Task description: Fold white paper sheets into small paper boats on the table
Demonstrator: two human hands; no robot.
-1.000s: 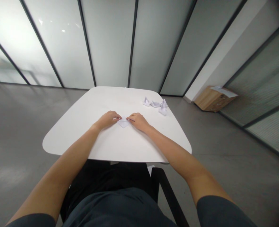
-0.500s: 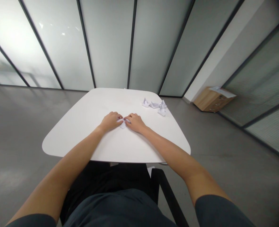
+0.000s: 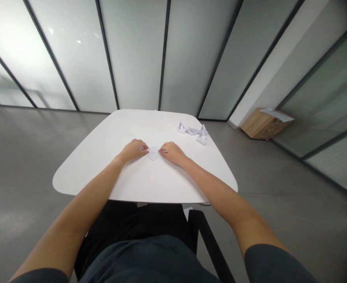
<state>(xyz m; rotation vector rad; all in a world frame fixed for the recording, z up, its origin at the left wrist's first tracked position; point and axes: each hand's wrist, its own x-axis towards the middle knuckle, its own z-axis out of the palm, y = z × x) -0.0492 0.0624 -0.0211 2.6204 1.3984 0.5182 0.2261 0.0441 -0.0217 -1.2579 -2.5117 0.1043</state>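
Seen from my own head, looking down: my left grip (image 3: 133, 150) and my right grip (image 3: 172, 153) lie palm down on the tabletop (image 3: 150, 182), facing each other; the fingertips of each meet opposite corners of a folded white paper (image 3: 154, 153); I cannot tell whether they pinch it or merely rest on it; neither grip is spread wide. The paper lies flat between my hands, near the middle of the tabletop; it forms a small diamond, one point toward me and one away; its folds are too faint to read. Beyond it, toward the far right of the tabletop, sit several small folded paper shapes (image 3: 192, 131), touching one another and well apart from my right grip; farther right, on the floor (image 3: 279, 177), stands a wooden cabinet (image 3: 264, 128) with a paper sheet (image 3: 275, 113) on top.
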